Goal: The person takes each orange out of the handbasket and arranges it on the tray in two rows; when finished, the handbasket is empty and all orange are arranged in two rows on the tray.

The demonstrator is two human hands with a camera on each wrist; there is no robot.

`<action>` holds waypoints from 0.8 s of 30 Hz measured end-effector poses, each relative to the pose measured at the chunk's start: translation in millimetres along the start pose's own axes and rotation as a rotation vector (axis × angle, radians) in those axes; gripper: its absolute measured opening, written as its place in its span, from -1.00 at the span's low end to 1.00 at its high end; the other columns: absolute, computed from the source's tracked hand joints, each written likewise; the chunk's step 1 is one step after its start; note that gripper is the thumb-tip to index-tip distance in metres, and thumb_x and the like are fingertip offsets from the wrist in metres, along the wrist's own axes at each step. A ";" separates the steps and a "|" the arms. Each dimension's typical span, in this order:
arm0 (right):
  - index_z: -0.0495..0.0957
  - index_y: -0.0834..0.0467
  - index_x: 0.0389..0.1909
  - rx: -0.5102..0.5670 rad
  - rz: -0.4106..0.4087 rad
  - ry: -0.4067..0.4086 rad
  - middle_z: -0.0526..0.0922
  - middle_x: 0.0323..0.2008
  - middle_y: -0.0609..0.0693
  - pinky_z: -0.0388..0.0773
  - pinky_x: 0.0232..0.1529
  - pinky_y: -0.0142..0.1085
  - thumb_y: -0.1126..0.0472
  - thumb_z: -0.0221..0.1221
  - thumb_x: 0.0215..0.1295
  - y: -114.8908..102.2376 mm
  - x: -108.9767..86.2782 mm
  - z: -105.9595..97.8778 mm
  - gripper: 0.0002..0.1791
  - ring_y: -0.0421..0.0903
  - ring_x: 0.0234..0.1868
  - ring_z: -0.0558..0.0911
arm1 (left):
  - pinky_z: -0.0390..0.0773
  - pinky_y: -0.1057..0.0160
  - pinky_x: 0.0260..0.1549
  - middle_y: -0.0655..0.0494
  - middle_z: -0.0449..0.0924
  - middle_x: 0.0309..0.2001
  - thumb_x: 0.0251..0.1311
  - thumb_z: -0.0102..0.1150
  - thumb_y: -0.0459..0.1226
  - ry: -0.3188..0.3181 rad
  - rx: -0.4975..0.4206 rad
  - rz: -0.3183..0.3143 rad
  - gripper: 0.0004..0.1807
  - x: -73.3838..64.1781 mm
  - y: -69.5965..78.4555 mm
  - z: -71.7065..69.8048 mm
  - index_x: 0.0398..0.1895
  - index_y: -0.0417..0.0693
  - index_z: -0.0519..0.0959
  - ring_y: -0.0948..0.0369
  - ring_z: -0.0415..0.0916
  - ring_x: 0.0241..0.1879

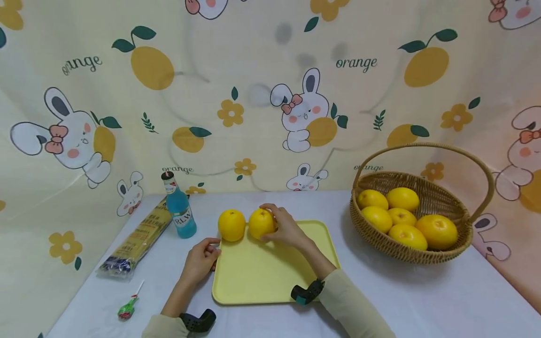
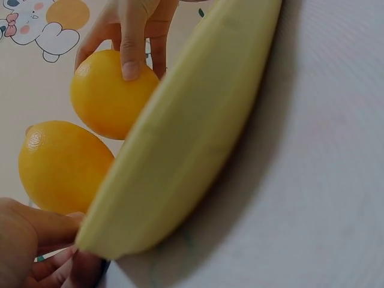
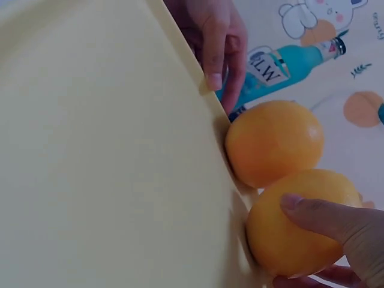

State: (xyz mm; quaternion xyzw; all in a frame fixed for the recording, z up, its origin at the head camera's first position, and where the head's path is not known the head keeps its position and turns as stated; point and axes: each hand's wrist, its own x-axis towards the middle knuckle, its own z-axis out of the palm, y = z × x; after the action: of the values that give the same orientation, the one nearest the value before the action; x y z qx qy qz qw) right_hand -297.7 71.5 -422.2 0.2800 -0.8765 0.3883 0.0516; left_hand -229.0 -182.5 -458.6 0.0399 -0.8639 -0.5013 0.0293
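Observation:
A yellow tray (image 1: 270,277) lies on the white table. Two yellow citrus fruits sit side by side at its far left corner, the left fruit (image 1: 231,225) and the right fruit (image 1: 259,224). My right hand (image 1: 287,228) grips the right fruit, its thumb on the near side in the right wrist view. With my left hand (image 1: 198,260) I pinch the tray's left rim, just below the left fruit. In the left wrist view, the thumb meets the rim while the other fingers are partly hidden under it.
On the right stands a wicker basket (image 1: 416,256) with several yellow citrus fruits (image 1: 405,236). A blue bottle (image 1: 181,213) stands at the back left beside a long yellow packet (image 1: 137,239). Nearer on the left lies a green-wrapped lollipop (image 1: 127,310). Patterned cloth (image 1: 253,61) hangs behind.

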 end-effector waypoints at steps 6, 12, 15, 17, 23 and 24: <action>0.27 -0.01 0.26 -0.009 0.007 0.002 0.44 -0.13 0.10 0.39 -0.18 -0.17 0.15 0.46 -0.14 -3.9 2.8 3.4 -0.13 -0.04 -0.19 0.37 | 0.48 0.37 -0.67 0.01 0.42 -0.45 0.17 0.13 -0.41 0.001 -0.006 0.010 -0.68 -0.8 1.1 -0.9 0.01 -0.25 0.49 0.20 0.36 -0.63; 0.20 -0.01 0.32 -0.009 0.024 -0.004 0.42 -0.11 0.12 0.44 -0.24 -0.23 0.10 0.45 -0.12 -5.2 0.8 3.5 -0.07 -0.05 -0.18 0.37 | 0.49 0.36 -0.66 0.01 0.44 -0.44 0.17 0.13 -0.41 -0.001 -0.010 0.016 -0.68 -2.2 1.7 -0.8 0.02 -0.27 0.48 0.20 0.37 -0.64; 0.17 0.04 0.34 0.026 0.025 -0.012 0.39 -0.09 0.15 0.53 -0.23 -0.22 0.12 0.46 -0.14 -5.7 -0.7 1.5 -0.03 -0.03 -0.15 0.41 | 0.49 0.36 -0.65 0.01 0.43 -0.44 0.17 0.13 -0.40 0.000 -0.009 -0.001 -0.67 -1.9 1.6 -0.1 0.03 -0.25 0.48 0.20 0.36 -0.63; 0.16 0.10 0.34 0.051 0.028 -0.018 0.38 -0.08 0.18 0.57 -0.19 -0.22 0.15 0.46 -0.14 -5.3 -1.4 0.7 -0.02 -0.01 -0.14 0.44 | 0.49 0.36 -0.64 0.01 0.42 -0.44 0.18 0.13 -0.39 0.000 -0.006 -0.013 -0.67 -1.2 0.9 0.3 0.03 -0.24 0.48 0.19 0.37 -0.63; 0.23 0.17 0.28 0.078 0.046 -0.021 0.40 -0.09 0.17 0.59 -0.15 -0.25 0.19 0.44 -0.11 -1.8 -1.1 2.5 -0.11 0.00 -0.15 0.48 | 0.50 0.36 -0.62 0.02 0.42 -0.44 0.18 0.13 -0.38 -0.001 0.006 -0.022 -0.66 0.3 -0.8 1.6 0.04 -0.22 0.48 0.19 0.37 -0.62; 0.24 0.17 0.27 0.076 0.048 -0.019 0.41 -0.09 0.16 0.59 -0.14 -0.25 0.19 0.44 -0.10 -0.8 -0.5 3.0 -0.13 -0.01 -0.15 0.48 | 0.49 0.36 -0.62 0.02 0.43 -0.44 0.18 0.13 -0.38 -0.001 0.006 -0.021 -0.66 0.2 -0.8 1.5 0.04 -0.22 0.48 0.19 0.37 -0.62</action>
State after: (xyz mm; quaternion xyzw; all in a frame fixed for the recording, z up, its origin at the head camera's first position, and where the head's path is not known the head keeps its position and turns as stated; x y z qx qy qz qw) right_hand -296.5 69.1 -423.9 0.2644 -0.8680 0.4198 0.0231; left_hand -229.3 -181.6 -460.1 0.0487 -0.8649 -0.4990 0.0235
